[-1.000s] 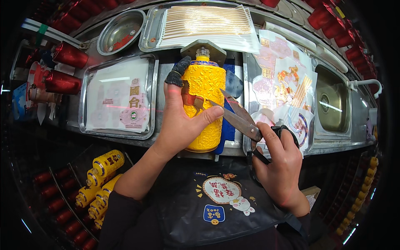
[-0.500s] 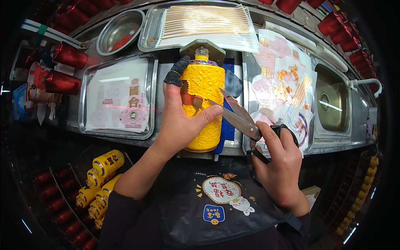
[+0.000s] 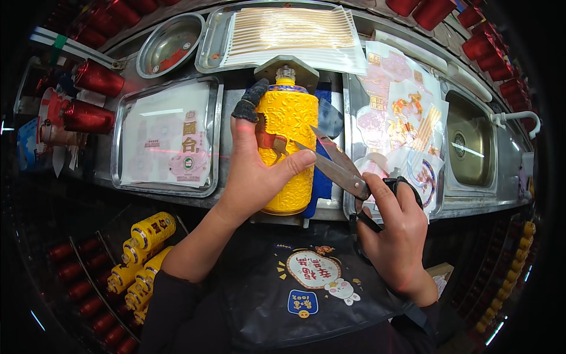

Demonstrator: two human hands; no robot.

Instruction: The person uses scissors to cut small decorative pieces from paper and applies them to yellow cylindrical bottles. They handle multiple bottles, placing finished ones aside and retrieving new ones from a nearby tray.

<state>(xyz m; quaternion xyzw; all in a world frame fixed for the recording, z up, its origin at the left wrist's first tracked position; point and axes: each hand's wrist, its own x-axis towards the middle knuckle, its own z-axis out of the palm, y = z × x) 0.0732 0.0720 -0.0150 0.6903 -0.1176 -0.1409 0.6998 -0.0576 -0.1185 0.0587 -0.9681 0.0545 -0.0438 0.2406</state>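
Observation:
A yellow embossed bottle [image 3: 296, 112] with a clear glass neck lies in front of me, its top against a metal stop [image 3: 309, 74]. My left hand [image 3: 250, 168] grips it from the left, thumb across its front; a black cover sits on one finger. Beside that hand, a brown and red horse-like picture [image 3: 272, 143] shows on the bottle, partly hidden. My right hand [image 3: 394, 233] is closed round the handles of a pair of scissors [image 3: 348, 180]. The blades stand apart, their tips at the bottle's right side.
Trays of printed sheets [image 3: 168, 133] and gold strips [image 3: 289, 35] lie left and beyond. More decal sheets [image 3: 407, 88] lie right, before a sink [image 3: 470, 141]. A metal bowl [image 3: 171, 47] stands far left. Yellow bottles [image 3: 153, 230] are stacked low left; red vessels [image 3: 88, 116] line the sides.
Both hands, the bottle and the scissors have stayed in place. The red vessels along the far right edge have shifted slightly to the right.

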